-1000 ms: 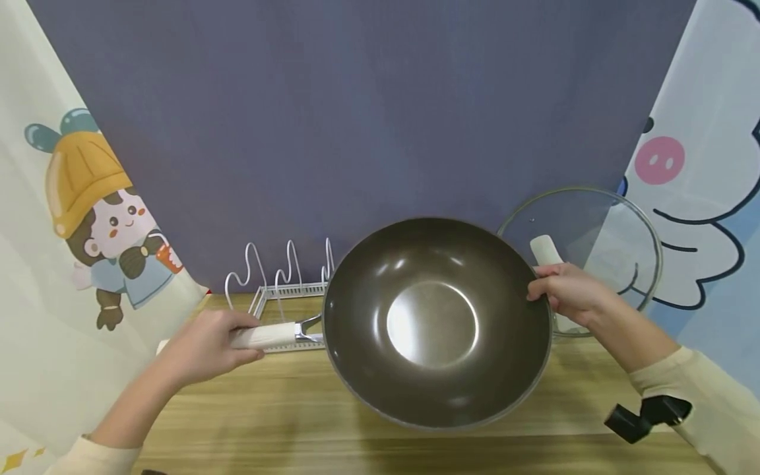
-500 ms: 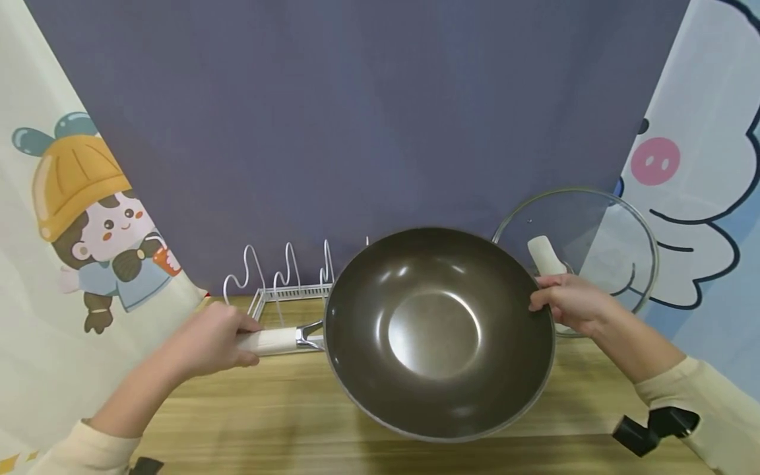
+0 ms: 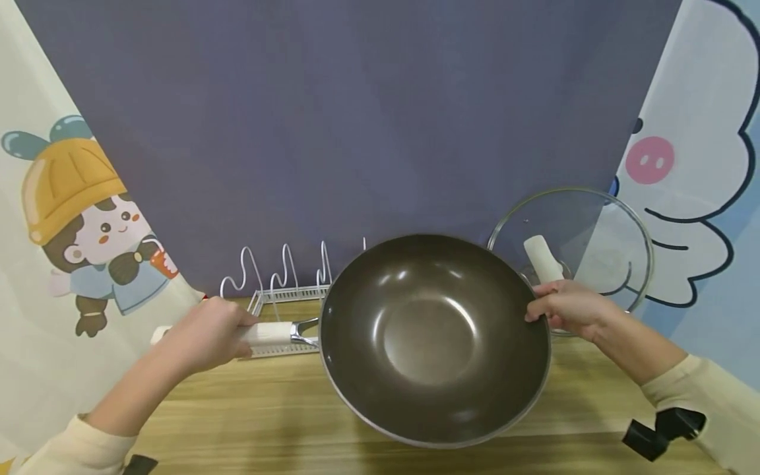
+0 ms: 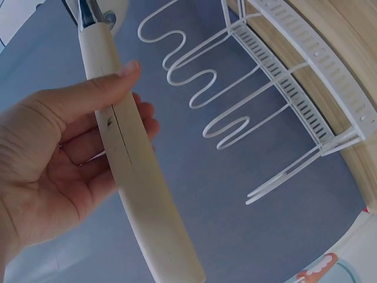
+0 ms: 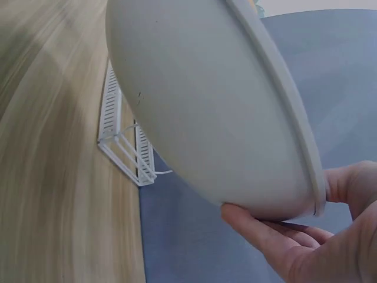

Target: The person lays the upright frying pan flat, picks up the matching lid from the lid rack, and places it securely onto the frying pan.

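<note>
A wok (image 3: 430,349) with a brown inside is held up over the table, its inner face turned toward me. My left hand (image 3: 210,333) grips the cream wok handle (image 4: 126,138), thumb on one side and fingers curled round the other. At the opposite side my right hand (image 3: 572,310) pinches the rim, thumb over the inner edge. The right wrist view shows those fingers under the pale outer wall (image 5: 218,100). Behind the right hand leans a round glass lid (image 3: 644,231); a cream handle (image 3: 541,257) stands in front of its glass.
A white wire rack (image 3: 285,293) with wavy dividers stands at the back of the wood-grain table (image 3: 237,409), partly hidden by the wok. A grey-blue curtain (image 3: 356,119) hangs behind. Cartoon-printed cloths (image 3: 89,211) border both sides.
The wok has come slightly lower in the head view, with both hands keeping their hold. The background has shifted a little to the left as the head view turned.
</note>
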{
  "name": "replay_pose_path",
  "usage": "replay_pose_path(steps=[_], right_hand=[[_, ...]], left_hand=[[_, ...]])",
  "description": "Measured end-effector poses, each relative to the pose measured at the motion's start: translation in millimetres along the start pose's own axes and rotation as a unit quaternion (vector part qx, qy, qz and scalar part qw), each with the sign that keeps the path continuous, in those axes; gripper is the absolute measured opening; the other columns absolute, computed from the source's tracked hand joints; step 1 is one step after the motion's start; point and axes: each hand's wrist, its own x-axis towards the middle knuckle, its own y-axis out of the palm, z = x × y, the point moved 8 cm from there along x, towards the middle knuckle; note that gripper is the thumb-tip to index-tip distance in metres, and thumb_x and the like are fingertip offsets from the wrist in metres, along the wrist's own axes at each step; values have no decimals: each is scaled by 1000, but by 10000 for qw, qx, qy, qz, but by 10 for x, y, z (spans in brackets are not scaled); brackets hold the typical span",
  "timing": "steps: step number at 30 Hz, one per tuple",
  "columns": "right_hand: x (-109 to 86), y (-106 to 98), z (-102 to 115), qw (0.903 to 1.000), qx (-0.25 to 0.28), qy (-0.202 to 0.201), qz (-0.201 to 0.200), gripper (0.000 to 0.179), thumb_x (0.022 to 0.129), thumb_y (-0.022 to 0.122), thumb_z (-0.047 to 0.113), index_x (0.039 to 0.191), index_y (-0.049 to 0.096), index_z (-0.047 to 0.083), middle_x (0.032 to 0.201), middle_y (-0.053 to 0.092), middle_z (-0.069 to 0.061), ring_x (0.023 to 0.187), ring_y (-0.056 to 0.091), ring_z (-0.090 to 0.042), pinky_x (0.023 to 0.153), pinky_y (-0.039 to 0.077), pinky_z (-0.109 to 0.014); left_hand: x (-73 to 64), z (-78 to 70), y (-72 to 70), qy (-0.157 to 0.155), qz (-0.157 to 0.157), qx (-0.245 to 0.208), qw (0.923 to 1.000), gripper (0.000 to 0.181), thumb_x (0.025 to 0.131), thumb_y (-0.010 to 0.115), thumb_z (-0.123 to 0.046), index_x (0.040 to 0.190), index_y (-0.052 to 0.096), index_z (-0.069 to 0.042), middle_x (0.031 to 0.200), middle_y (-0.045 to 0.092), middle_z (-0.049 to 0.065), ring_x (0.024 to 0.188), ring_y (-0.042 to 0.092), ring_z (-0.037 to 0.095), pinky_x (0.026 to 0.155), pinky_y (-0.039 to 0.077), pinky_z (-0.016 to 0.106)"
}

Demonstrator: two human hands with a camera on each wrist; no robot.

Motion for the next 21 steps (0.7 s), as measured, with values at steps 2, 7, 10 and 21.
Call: replay_pose_path(steps=[2,7,10,21], right_hand=[[-8,6,-28,9999,-116,74,-37,62,80,58,3,130,25,-12,109,45,-7,62,49,2,59,48,-15],[-27,1,-54,9997,-206,99,-111,62,80,57,3,129,23,-12,110,40,-11,59,45,3,57,45,-14],[-34,-11,-58,9996,-221,113,-138,66,79,58,4,131,20,-14,108,40,-10,57,42,3,55,43,-14],[-63,-35,-68,9992,-267,224,-197,48,82,56,5,120,30,-8,97,41,-1,55,41,4,53,40,-13]], left_hand=[[-16,1,-7,-87,-11,65,9999,22,58,84,-13,70,69,-23,58,59,-13,53,43,3,48,37,24],[-23,-27,-35,-102,-81,250,9996,22,58,85,-14,72,70,-21,59,59,-11,53,43,5,47,37,25],[-18,-41,-38,-97,1,289,9995,22,59,86,-16,74,71,-21,60,60,-11,54,43,5,47,38,25],[7,-85,-76,114,185,190,9996,22,65,84,-19,68,63,-24,58,56,-15,52,42,3,47,36,24]])
